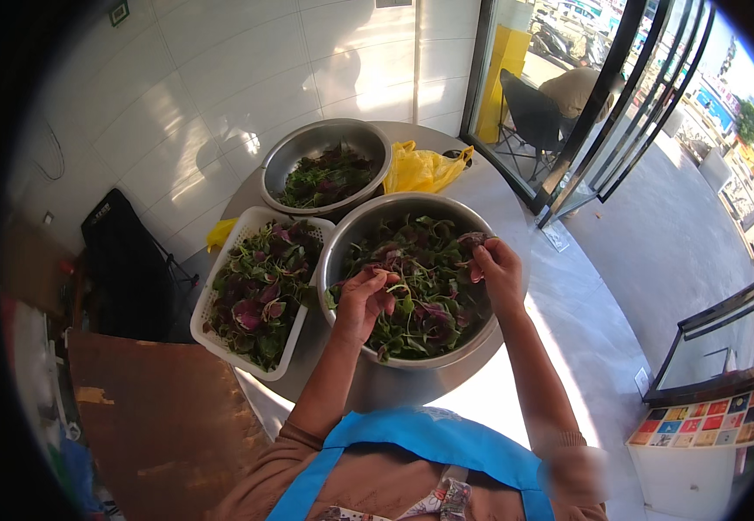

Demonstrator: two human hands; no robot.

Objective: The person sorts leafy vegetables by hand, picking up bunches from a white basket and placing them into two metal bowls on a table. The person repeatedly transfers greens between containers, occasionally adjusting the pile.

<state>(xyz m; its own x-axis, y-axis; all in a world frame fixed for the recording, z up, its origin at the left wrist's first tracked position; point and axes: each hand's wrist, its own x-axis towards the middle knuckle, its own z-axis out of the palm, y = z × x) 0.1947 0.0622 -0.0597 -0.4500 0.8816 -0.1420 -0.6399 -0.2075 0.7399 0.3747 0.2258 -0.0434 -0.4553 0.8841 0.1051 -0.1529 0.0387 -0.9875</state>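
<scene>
A large steel bowl (344, 228) in front of me holds a heap of green and purple leafy greens (426, 319), which look like red amaranth. Over the left part of this heap, my left hand (365, 305) has thumb and fingers pinched around a thin pale stem (387, 272). My right hand (499, 268) is above the bowl's right rim, with a dark purple leaf (475, 239) between thumb and fingertips. Just left of the bowl stands a white perforated plastic basket (204, 331) full of the same greens. Behind them, a second steel bowl (278, 153) contains a smaller pile.
All the containers stand on a round metal table (409, 385). A yellow plastic bag (426, 166) lies behind the large bowl. To the left are a black folding chair (126, 260) and a brown board (168, 397). Beyond the glass door (585, 124), a person (572, 91) sits outside.
</scene>
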